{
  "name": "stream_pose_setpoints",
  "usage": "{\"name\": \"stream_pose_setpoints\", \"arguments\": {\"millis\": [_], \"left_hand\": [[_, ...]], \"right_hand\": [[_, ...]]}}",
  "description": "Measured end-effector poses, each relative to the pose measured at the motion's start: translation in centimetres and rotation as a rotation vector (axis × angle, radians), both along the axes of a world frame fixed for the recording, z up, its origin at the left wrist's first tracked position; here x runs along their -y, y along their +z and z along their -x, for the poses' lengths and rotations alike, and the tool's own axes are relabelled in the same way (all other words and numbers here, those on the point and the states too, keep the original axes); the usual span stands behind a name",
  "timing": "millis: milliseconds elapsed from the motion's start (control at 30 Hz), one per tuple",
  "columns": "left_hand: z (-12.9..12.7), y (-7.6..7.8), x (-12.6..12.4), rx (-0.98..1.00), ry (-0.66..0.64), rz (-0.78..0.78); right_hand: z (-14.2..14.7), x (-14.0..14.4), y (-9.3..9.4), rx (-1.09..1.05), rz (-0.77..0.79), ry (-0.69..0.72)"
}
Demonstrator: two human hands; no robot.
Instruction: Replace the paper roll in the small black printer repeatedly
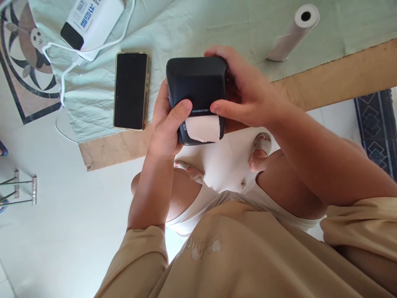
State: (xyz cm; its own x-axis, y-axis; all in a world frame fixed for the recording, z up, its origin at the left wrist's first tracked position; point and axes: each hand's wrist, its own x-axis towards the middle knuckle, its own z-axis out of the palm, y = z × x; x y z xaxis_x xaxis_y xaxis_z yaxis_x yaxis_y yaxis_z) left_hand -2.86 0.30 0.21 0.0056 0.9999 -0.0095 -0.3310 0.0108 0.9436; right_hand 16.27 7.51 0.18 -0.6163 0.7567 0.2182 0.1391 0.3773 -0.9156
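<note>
At the front edge of the table covered in pale green cloth (198, 25), both forearms reach forward from tan short sleeves and converge. The right forearm enters at a slant; the left stands steeper. The right hand (248, 93) clasps the right side of a black, round-cornered plastic device (198, 82), index finger at the upper corner, thumb laid flat across the face. The left hand (164, 124) cups the opposite side, thumb angled onto the face. The device is thus clamped between both hands, over the table edge; its underside and most of the fingers are hidden, and contact with the table cannot be determined. A white box-shaped unit (104, 25) with a cable is cut off by the upper border. A torn-edged white paper strip (203, 128) covers the lower face. "NIIMBOT" is legible; the smaller characters following it are not.
</note>
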Motion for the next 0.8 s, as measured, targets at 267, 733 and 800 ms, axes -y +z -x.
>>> {"name": "stream_pose_setpoints", "arguments": {"millis": [267,733,800], "left_hand": [[-0.2,0.7,0.0,0.014,-0.015,0.055],[-0.4,0.9,-0.3,0.244,-0.089,0.013],[-0.4,1.0,-0.3,0.287,-0.065,0.066]], "right_hand": [[-0.1,-0.1,0.4,0.05,0.01,-0.015],[-0.1,0.2,1.0,-0.002,0.053,-0.022],[-0.2,0.5,1.6,-0.044,0.022,-0.057]]}}
